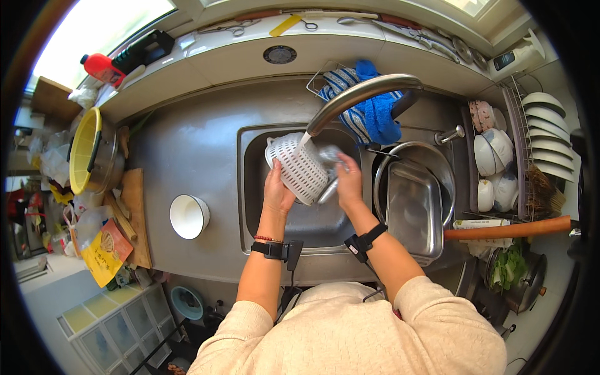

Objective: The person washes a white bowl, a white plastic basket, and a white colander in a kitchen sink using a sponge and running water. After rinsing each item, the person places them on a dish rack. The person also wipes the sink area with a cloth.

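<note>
My left hand (277, 192) grips a white perforated plastic basket (302, 168), which is tilted over the left basin of a steel sink (318, 232). Water from the curved metal faucet (361, 96) runs onto the basket's side. At the basket's right, my right hand (349, 180) has its fingers closed on a shiny, blurred item (329, 157); whether it is a scourer or a metal utensil I cannot tell. Part of a rounded silvery thing shows below it, against the basket. A white cup (187, 216) stands on the steel counter to the left.
The right basin holds a round steel bowl (450, 187) and a rectangular steel pan (415, 211). Blue cloths (375, 117) hang behind the faucet. Bowls (492, 152) and plates (546, 136) fill the right rack. A wooden handle (508, 228) juts rightward. A pot with a yellow colander (86, 150) stands left.
</note>
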Demonstrator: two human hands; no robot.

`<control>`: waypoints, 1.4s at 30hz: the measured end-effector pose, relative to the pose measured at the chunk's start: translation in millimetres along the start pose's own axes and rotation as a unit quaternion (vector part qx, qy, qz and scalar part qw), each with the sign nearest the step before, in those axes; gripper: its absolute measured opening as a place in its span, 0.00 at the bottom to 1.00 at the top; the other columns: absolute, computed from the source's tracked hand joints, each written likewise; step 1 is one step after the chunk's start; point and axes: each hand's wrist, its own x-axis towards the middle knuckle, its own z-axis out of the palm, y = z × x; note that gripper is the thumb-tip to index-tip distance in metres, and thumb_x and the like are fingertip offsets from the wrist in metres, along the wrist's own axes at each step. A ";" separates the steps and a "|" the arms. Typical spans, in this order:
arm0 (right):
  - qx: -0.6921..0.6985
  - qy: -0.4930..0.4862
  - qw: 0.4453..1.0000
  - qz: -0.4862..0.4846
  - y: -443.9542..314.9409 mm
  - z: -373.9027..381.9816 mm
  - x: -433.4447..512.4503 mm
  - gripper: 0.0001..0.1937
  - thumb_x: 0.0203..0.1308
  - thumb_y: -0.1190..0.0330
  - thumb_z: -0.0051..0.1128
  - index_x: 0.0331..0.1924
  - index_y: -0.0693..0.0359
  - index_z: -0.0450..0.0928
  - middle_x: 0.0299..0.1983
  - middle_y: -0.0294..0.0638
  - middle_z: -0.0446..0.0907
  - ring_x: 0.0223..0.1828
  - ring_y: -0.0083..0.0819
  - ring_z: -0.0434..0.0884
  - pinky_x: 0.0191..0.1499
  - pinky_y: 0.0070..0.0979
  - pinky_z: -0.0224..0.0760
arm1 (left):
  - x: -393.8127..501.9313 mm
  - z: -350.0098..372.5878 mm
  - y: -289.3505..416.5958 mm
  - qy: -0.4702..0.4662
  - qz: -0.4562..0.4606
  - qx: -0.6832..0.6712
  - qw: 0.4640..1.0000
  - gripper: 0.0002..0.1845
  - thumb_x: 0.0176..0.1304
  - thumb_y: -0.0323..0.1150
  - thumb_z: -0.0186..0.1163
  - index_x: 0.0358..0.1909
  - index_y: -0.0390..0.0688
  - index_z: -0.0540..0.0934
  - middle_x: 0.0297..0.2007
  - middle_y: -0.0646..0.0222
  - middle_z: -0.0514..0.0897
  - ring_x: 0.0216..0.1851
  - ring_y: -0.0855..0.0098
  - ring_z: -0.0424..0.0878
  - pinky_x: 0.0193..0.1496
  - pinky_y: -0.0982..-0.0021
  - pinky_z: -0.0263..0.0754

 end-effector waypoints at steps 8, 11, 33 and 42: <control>0.202 0.096 0.951 0.214 -46.8 -68.7 76.6 0.11 0.61 0.78 0.47 0.47 0.75 0.73 0.44 0.53 0.78 0.47 0.46 0.79 0.53 0.42 0.73 | -5.0 -6.0 0.5 0.023 -0.049 -0.063 0.997 0.35 0.74 0.59 0.40 0.69 0.43 0.64 0.66 0.58 0.70 0.67 0.54 0.67 0.69 0.49 0.62; 0.174 -0.010 0.951 0.255 -57.1 -94.4 79.5 0.11 0.62 0.80 0.47 0.46 0.80 0.71 0.43 0.56 0.78 0.43 0.47 0.82 0.49 0.44 0.75 | -16.6 -6.3 2.9 0.038 -0.049 -0.067 0.996 0.36 0.73 0.61 0.38 0.69 0.45 0.65 0.67 0.58 0.69 0.68 0.52 0.66 0.70 0.46 0.60; 0.236 0.011 0.955 -0.180 -157.7 -17.2 -34.4 0.18 0.73 0.59 0.50 0.29 0.63 0.74 0.24 0.26 0.68 0.26 0.17 0.61 0.31 0.22 0.59 | -86.7 48.4 75.2 0.035 0.024 -0.046 0.998 0.41 0.69 0.69 0.27 0.68 0.51 0.69 0.68 0.66 0.70 0.68 0.55 0.66 0.70 0.45 0.59; -0.438 -0.118 0.891 0.014 123.1 -40.9 -86.7 0.14 0.65 0.65 0.55 0.48 0.65 0.77 0.44 0.60 0.82 0.49 0.57 0.80 0.52 0.45 0.72 | -82.7 -8.2 55.0 0.121 -0.050 -0.012 0.991 0.42 0.68 0.71 0.26 0.69 0.54 0.68 0.69 0.69 0.68 0.69 0.58 0.65 0.70 0.48 0.60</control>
